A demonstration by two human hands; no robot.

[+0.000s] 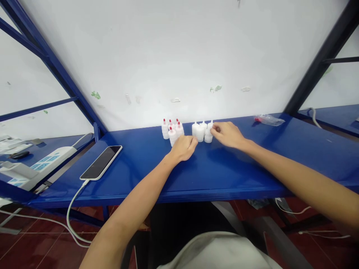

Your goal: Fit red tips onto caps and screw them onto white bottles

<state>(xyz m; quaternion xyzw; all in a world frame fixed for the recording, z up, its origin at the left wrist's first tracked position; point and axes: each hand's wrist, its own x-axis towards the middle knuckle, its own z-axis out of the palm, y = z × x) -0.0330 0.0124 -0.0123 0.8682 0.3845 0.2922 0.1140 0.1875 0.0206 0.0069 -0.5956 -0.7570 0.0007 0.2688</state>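
My left hand (184,147) is closed, its fingers curled down between two groups of small white dropper bottles; whatever it may hold is hidden. Several bottles with red caps (172,137) stand upright just behind and left of it, one partly covered by the hand. To its right stand several white dropper bottles with bare nozzles (199,131). At the right end of that group, my right hand (228,134) has its thumb and forefinger closed against the side of a white dropper bottle (208,136).
A phone (101,163) with a white charging cable (70,201) lies at the left of the blue table (146,175). A clear plastic bag (268,120) with something red in it lies at the back right. A white power strip (53,162) is further left.
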